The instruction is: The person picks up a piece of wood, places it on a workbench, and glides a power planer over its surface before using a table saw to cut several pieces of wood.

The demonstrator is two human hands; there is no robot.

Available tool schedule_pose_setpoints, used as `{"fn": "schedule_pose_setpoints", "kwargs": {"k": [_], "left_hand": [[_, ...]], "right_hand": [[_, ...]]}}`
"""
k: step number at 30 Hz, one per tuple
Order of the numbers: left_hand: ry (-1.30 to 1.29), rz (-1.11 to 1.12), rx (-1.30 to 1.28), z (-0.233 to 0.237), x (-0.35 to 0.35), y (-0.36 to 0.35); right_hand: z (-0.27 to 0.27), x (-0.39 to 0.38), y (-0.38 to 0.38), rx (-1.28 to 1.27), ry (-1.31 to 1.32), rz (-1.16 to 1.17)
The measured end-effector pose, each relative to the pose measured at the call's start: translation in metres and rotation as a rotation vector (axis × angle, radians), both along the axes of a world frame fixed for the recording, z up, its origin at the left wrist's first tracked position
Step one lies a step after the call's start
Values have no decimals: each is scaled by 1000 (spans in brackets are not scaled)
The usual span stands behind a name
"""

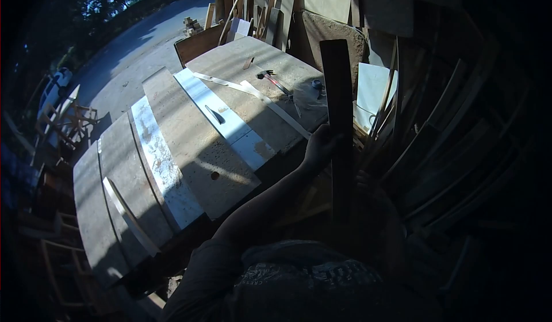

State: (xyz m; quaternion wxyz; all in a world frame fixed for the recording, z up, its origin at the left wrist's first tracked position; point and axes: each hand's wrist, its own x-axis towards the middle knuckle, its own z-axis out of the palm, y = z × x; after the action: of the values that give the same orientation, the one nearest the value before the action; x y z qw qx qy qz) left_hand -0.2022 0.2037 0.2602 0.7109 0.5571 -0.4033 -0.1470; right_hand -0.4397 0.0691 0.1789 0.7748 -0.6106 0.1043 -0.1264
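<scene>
A long dark board (338, 92) stands nearly upright in front of my body, to the right of the workbench (230, 166). My left hand (322, 145) grips its left edge near mid-length. Lower on the board's right side, my right hand (365, 181) is in deep shadow, and its fingers are hard to make out. On the bench lie a claw hammer (276, 82), a clear plastic bag (307, 96), a thin pale strip (276, 108) and a white board (218, 115) with a dark pointed tool (215, 115) on it.
A second white, stained board (158, 149) and a curved strip (127, 214) lie on the bench's left part. Wood boards (425, 126) lean in shadow at the right. More planks and a pale panel (376, 94) stand behind. Wooden frames (69, 123) are at the far left.
</scene>
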Motion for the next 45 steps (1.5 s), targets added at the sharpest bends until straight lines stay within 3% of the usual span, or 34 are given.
{"fn": "schedule_pose_setpoints", "kwargs": {"k": [2, 3, 6, 13, 16, 18, 22, 23, 25, 26, 28, 32, 34, 36, 38, 40, 42, 45], "left_hand": [[117, 62, 18, -16, 17, 6], [189, 69, 63, -22, 25, 13], [387, 64, 91, -28, 33, 34], [743, 51, -3, -28, 40, 70], [870, 53, -71, -48, 53, 68], [888, 88, -83, -61, 60, 66], [824, 61, -123, -116, 78, 62], [825, 69, -125, -107, 69, 67], [1119, -108, -320, -76, 44, 80], [1115, -100, -324, -94, 52, 79], [1046, -25, -291, -146, 75, 70], [1018, 71, -131, -125, 71, 97], [1027, 460, -29, -110, 65, 100], [1024, 382, -117, -121, 71, 107], [1020, 303, -207, -124, 73, 116], [1229, 147, -297, -117, 71, 128], [1211, 118, -304, -117, 72, 134], [1118, 75, -317, -136, 82, 137]], "right_hand": [[-17, 10, 21, 274, -45, 146], [-21, 13, 32, 277, -46, 163], [1, 15, 59, -93, 261, 101], [15, 40, 83, -37, 414, 16], [12, 47, 88, -251, 359, -71], [-2, 55, 92, -775, 274, -211], [26, 66, 112, -603, 274, -217], [16, 69, 111, -698, 267, -257], [5, 72, 115, -793, 253, -290], [3, 73, 119, -897, 222, -287], [-6, 72, 128, -1003, 186, -279], [-18, 76, 136, -1186, 179, -197], [-23, 76, 135, -1204, 176, -147], [-24, 76, 132, -1554, -2, -9], [-13, 76, 135, -1579, -2, -14], [2, 73, 142, -1601, -2, -18], [11, 69, 148, -1104, 183, 40], [21, 72, 156, -1095, 369, 142]]}}
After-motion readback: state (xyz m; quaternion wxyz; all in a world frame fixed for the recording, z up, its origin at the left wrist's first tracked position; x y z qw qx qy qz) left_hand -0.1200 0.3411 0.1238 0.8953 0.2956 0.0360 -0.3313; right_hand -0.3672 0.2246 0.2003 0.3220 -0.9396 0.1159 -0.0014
